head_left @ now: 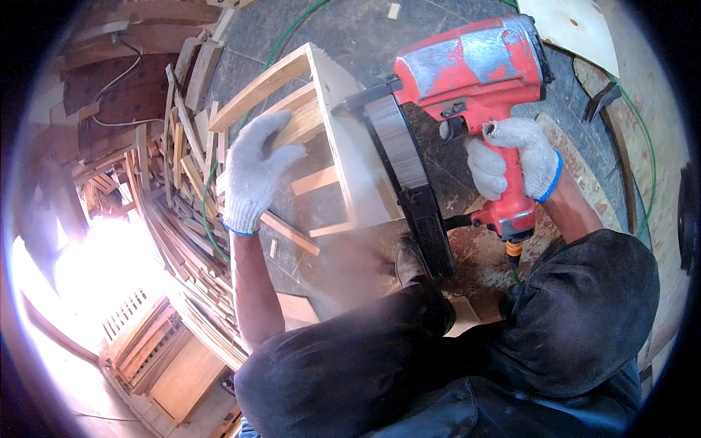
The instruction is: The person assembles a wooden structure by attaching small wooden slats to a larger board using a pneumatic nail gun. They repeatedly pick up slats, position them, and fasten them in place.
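My right hand [531, 152], in a white knit glove with a blue cuff, grips the handle of a red and silver nail gun [467, 69]. The gun's long nail magazine [401, 150] slants down toward my legs. Its nose lies at the upper side panel of a light wooden frame [332, 135], and I cannot tell whether they touch. Beside the frame's left slats, my gloved left hand [254, 175] is open, thumb and fingers apart, with nothing visible in it. The frame stands on the floor before my knees, with several slats across it.
Long wooden strips [179, 241] lie heaped along the left. A green air hose [642, 139] curves across the right, and another stretch runs behind the frame. A pale board [577, 33] lies at the upper right. Stacked wooden pieces [171, 358] stand at the lower left.
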`<action>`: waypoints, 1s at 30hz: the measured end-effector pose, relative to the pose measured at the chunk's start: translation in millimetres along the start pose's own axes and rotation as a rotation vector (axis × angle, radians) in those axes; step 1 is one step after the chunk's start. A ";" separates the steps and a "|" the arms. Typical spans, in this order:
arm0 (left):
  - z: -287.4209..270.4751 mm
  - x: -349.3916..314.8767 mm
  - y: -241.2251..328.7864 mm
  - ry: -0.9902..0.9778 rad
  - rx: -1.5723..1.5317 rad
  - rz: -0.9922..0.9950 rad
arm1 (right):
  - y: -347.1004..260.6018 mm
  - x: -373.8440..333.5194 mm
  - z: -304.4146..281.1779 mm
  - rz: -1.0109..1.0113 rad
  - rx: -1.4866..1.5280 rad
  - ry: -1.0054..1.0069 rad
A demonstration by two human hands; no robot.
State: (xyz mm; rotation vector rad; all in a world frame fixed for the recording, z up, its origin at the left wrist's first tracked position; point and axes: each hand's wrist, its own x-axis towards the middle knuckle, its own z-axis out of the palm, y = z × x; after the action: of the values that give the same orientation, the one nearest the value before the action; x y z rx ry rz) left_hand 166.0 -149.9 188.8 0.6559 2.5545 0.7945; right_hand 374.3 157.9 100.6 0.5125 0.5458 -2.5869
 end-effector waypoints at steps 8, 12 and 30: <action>-3.2 -1.3 -1.9 -0.009 -0.006 0.030 | 0.5 2.4 1.1 -0.001 -0.022 -0.024; -2.3 -1.1 3.9 -0.003 -0.034 -0.035 | -1.2 -1.1 5.2 -0.047 -0.037 0.023; -3.4 -3.8 -6.6 -0.016 -0.092 0.001 | 5.8 2.7 2.1 0.017 0.030 -0.055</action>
State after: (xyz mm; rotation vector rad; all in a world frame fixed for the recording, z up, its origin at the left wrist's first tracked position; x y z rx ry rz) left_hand 165.3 -158.2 188.3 0.6318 2.4868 0.8971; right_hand 374.3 151.3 99.6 0.4530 0.4825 -2.5886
